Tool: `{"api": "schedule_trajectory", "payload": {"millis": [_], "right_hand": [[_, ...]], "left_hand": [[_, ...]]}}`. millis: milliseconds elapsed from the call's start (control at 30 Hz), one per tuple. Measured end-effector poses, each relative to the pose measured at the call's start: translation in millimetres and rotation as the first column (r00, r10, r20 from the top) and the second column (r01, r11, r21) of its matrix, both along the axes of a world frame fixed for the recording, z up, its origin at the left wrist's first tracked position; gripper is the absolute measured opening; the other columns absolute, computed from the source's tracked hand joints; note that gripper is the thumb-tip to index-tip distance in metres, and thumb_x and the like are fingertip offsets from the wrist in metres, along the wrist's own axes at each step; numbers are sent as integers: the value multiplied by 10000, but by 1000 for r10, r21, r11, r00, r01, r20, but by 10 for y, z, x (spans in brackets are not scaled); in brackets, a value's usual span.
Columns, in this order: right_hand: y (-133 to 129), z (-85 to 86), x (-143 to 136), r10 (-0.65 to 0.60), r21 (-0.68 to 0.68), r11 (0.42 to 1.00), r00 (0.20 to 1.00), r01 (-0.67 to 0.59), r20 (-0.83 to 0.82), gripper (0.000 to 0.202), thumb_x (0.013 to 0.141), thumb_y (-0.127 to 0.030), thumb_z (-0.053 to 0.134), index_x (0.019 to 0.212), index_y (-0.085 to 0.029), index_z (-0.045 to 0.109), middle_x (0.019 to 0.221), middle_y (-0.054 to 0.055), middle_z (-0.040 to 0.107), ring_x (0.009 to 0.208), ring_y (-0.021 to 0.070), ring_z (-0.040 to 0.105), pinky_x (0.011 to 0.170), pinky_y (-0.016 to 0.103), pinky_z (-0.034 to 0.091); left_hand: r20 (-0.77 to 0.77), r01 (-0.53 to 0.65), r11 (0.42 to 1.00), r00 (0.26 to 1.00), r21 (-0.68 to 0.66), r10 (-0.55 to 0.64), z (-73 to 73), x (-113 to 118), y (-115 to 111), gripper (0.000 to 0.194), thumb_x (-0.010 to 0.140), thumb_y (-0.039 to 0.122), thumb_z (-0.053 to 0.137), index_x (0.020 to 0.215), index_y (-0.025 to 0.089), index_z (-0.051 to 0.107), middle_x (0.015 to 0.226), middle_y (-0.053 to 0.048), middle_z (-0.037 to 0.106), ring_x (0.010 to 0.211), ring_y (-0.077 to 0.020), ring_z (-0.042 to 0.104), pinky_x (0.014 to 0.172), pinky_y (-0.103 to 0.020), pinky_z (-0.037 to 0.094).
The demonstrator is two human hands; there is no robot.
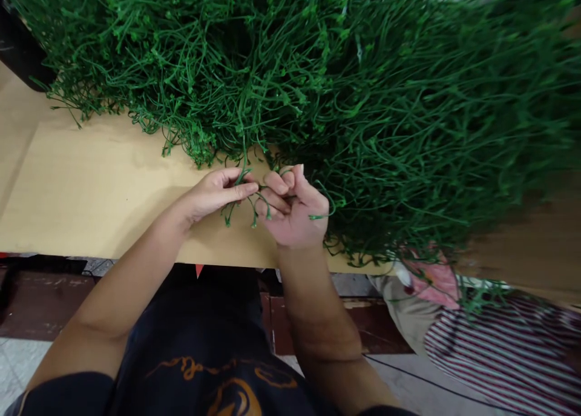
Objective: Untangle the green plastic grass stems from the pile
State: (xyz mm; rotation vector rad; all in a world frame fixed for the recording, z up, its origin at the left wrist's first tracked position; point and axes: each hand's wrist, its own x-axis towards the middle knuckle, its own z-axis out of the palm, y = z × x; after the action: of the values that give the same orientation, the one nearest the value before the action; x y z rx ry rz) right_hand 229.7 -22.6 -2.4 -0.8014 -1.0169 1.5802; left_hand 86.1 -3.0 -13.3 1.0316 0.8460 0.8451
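My left hand is closed in a pinch, thumb and fingers around a small sprig of thin green artificial stems with forked tips. Right beside it, my right hand is turned palm up with its fingers curled in. Green stems show at its fingertips and across the palm, so it grips part of the greenery too; exactly which strands is hard to make out. Just beyond both hands lies a large tangled pile of the same green artificial stems, reaching the table's front edge on the right.
The light wooden table runs beneath the pile. A black object stands at the far left. To the right sits another person in a striped garment, with pink cloth near the table edge. A dark cable crosses the floor.
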Motion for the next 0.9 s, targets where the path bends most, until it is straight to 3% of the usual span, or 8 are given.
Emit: {"api": "schedule_trajectory", "payload": {"millis": [100,267,467,900], "right_hand": [[23,-28,-8,-30,33,999,999,28,45,419,862,-516,422,645,-192,270,599,-68,271,374,22,82,328,196,132],[48,-36,-23,-42,3,999,999,42,-19,396,834,-487,476,656,-196,275,605,-66,268,380,16,82,327,193,123],[44,-44,-31,-46,23,999,997,47,-58,368,846,-456,474,664,-199,284,611,-62,272,385,17,79,335,205,114],[-19,-124,-60,-98,89,992,993,92,64,353,881,-506,377,690,-213,327,650,-42,329,413,37,73,320,228,149]], "left_hand": [[-24,-7,1000,1000,14,7,12,18,-2,104,690,171,669,715,124,580,650,44,527,616,-53,462,621,-213,371],[-33,-30,1000,999,5,30,10,33,10,78,728,57,538,692,122,561,638,40,534,609,-49,485,644,-211,391],[-78,34,999,996,31,-31,25,35,8,168,740,257,648,694,119,563,602,38,510,579,-60,462,597,-223,379],[-43,42,997,998,70,-39,36,-9,-67,309,632,315,759,784,140,554,748,7,558,706,-94,509,650,-235,395]]}}
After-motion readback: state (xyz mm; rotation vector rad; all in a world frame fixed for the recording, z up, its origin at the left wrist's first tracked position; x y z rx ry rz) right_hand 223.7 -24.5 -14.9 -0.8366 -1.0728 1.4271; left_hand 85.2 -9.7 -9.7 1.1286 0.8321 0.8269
